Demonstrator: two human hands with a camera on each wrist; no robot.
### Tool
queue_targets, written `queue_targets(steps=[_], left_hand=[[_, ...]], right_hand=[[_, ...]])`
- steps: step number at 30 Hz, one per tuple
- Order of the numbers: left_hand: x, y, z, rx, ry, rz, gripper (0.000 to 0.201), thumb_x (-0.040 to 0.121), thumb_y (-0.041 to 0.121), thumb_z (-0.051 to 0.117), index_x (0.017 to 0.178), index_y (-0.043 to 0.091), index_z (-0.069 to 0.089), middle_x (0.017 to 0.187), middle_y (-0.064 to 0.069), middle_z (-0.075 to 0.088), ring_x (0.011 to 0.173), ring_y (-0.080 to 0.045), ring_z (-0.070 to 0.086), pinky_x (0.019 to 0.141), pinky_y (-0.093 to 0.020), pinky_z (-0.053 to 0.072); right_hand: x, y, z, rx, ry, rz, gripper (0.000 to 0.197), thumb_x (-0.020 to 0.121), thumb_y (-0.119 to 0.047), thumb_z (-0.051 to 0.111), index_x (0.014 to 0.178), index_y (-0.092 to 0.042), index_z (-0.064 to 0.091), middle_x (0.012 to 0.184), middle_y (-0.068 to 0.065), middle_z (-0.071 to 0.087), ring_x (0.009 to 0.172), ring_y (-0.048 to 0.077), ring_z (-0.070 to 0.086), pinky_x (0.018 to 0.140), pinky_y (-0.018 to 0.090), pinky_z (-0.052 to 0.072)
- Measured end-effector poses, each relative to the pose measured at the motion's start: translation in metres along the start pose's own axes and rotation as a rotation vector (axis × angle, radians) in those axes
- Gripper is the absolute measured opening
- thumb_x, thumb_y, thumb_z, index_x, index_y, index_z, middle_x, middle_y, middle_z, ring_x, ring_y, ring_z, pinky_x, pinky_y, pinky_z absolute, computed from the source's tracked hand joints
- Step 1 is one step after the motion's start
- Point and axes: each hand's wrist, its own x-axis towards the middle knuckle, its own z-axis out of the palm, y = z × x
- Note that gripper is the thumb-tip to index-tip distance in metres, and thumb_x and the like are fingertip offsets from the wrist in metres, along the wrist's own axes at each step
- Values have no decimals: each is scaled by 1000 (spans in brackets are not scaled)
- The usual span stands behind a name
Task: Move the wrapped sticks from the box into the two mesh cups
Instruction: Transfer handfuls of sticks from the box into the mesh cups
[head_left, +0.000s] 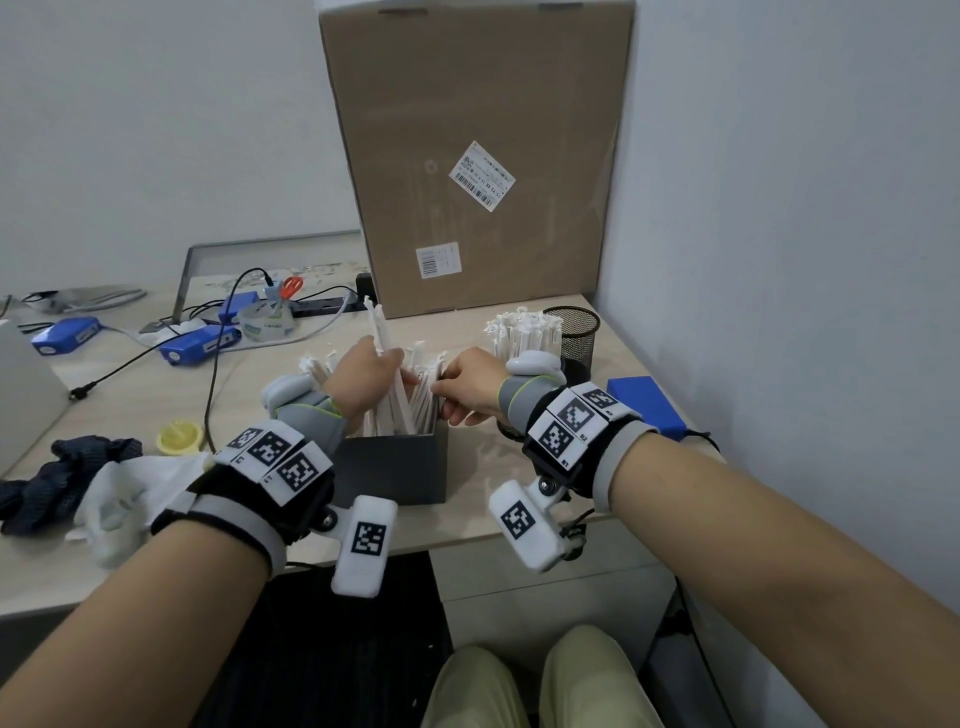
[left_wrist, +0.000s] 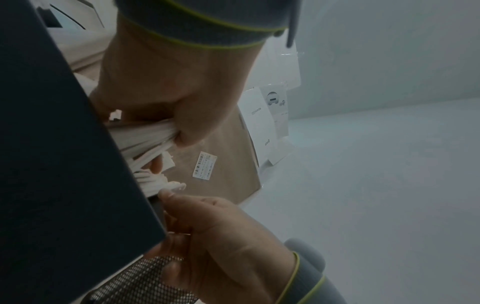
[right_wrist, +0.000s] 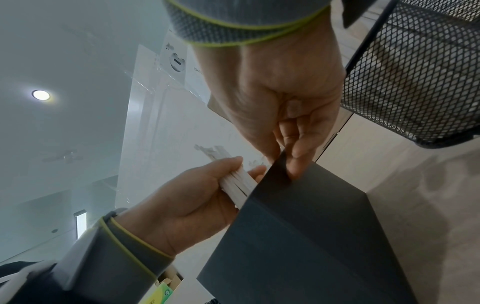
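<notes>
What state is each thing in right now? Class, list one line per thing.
Left hand: grips a bundle of wrapped sticks, partly lifted.
Right hand: holds the box's rim.
Dark box: upright, open, sticks inside.
Far mesh cup: upright; a cluster of sticks stands against it.
Cardboard carton: standing, closed.

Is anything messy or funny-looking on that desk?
A bit. Beside the left hand, a crumpled white bag and a bunched dark blue cloth lie in a heap. Black cables trail loose across the desk. The wrapped sticks lean every which way in the dark box.
</notes>
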Motion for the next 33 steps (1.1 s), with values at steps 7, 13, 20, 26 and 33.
queue_targets(steps=[7, 13, 20, 26, 33], left_hand=[[11, 14, -12, -357, 207, 99, 15, 96, 15, 40, 82, 18, 46, 65, -5, 49, 56, -18, 46, 64, -35, 43], [20, 38, -25, -757, 328, 145, 16, 96, 17, 47, 81, 18, 41, 58, -2, 40, 49, -13, 39, 51, -27, 38], [18, 65, -20, -1220, 210, 169, 18, 98, 14, 49, 79, 12, 51, 49, 4, 44, 43, -8, 42, 52, -24, 41], [2, 68, 19, -1215, 133, 144, 20, 96, 14, 51, 77, 10, 54, 60, 1, 48, 49, -9, 47, 59, -23, 46], [-9, 67, 48, -1148, -8, 157, 19, 96, 20, 54, 79, 12, 51, 59, 2, 53, 53, -9, 52, 58, -21, 46]], right_hand=[[-7, 4, 1, 32, 10, -8, 29, 97, -21, 49, 92, 4, 64, 67, 10, 62, 50, 15, 56, 47, 22, 47], [-15, 7, -5, 246, 225, -65, 28, 97, -26, 43, 102, -3, 59, 85, 9, 64, 63, 15, 56, 51, 25, 46], [-23, -6, -15, 1152, 59, -37, 60, 100, -48, 32, 144, -7, 34, 145, 8, 40, 137, 21, 37, 114, 35, 28], [-17, -8, -23, 1507, 8, 40, 67, 96, -58, 28, 140, -8, 37, 124, 5, 53, 98, 13, 56, 112, 34, 26], [-18, 6, -32, 1513, -120, 13, 72, 95, -61, 13, 115, -6, 55, 80, 1, 49, 64, 9, 38, 73, 21, 37]])
